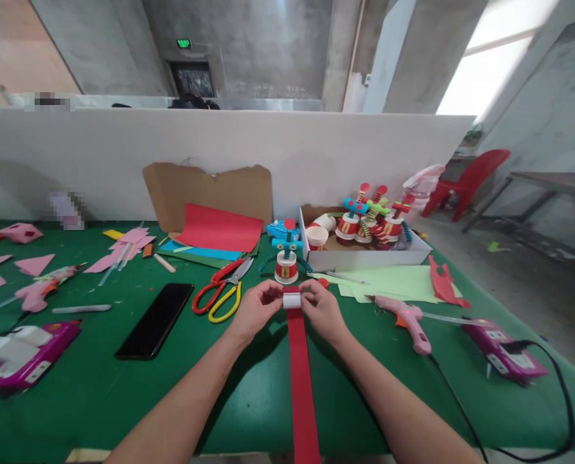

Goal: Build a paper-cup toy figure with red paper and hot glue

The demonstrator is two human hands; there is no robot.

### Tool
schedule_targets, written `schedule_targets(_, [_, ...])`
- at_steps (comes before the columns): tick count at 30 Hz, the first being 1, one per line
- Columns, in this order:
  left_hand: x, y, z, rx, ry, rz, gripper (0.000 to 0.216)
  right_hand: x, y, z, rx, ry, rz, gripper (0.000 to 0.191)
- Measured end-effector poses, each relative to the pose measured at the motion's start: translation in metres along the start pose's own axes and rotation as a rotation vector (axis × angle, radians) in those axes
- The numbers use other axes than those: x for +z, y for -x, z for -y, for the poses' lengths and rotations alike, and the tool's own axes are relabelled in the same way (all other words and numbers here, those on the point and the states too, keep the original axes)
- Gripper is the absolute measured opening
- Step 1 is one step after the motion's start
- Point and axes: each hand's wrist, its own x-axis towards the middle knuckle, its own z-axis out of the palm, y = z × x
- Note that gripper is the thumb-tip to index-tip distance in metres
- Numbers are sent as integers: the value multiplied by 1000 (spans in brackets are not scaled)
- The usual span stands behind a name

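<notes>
Between my two hands a long red paper strip (302, 386) runs toward me and past the table's near edge. A small white roll (292, 300) lies across its far end. My left hand (261, 306) pinches the left end of the roll, and my right hand (322, 309) pinches the right end. Just beyond my fingers stands a paper-cup robot figure (286, 261) with a blue head and coiled arms. Left of my left hand lie scissors (226, 290) with one red and one yellow handle.
A white box (364, 259) holds several similar figures. A pink glue gun (407, 316) and a purple power strip (504, 351) with a trailing cord lie right. A black phone (156, 321), coloured paper (222, 231) and another glue gun (38, 290) lie left.
</notes>
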Motion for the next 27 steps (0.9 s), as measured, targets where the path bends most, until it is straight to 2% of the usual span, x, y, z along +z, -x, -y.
schedule_targets(3, [-1,0,1,-26,22,-20,15,3,4,4,-69,84,-26,9])
schedule_targets(10, [-6,-1,9,82,-62,-84,12,5,2,0,-3,-129,57,15])
schedule_targets(14, [-7,0,12,281,-214,-84,7,4,0,-6,65,-156,40,9])
schedule_targets(18, [-6,3,11,492,-319,-78,12,4,0,-5,80,-221,46,10])
schedule_targets(27, [-10,8,6,697,-510,-14,24,3,3,5,159,-402,76,16])
